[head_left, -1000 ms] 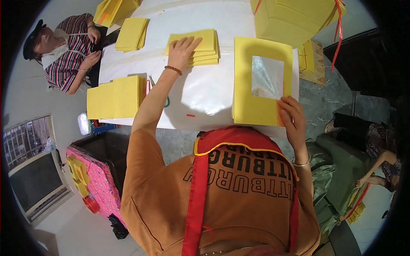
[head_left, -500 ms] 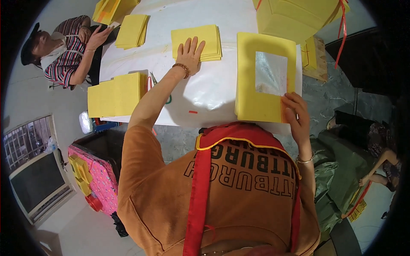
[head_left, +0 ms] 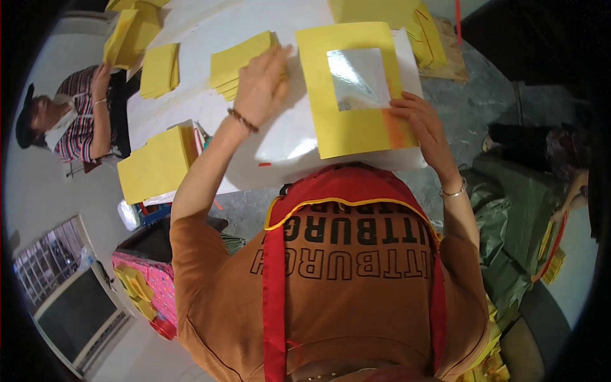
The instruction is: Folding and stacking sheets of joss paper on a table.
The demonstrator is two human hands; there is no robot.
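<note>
My left hand point(head_left: 264, 79), slightly blurred, is over the right end of a small, fanned stack of yellow paper point(head_left: 238, 60). Its fingers look loosely stretched, and I see nothing held in them. On the right, my right hand point(head_left: 423, 124) has its fingers on the edge of a large yellow paper sheet point(head_left: 350, 134), beside an orange patch. A shiny silver square point(head_left: 359, 79) sits on that sheet. Whether more sheets lie under it is hard to tell. My right thumb is mostly hidden.
The white-covered table point(head_left: 286, 134) also bears a thick yellow stack point(head_left: 156, 165), partly hidden scissors point(head_left: 205, 139), another yellow paper stack point(head_left: 159, 70) and a small red strip point(head_left: 265, 165). A person in a striped top point(head_left: 79, 124) sits at the left, one hand near upright yellow paper point(head_left: 124, 35).
My left hand, flat on the small stack before, has turned and its fingers point rightward. My right hand stays at the large sheet's edge. The view has shifted; the seated person's hand has moved.
</note>
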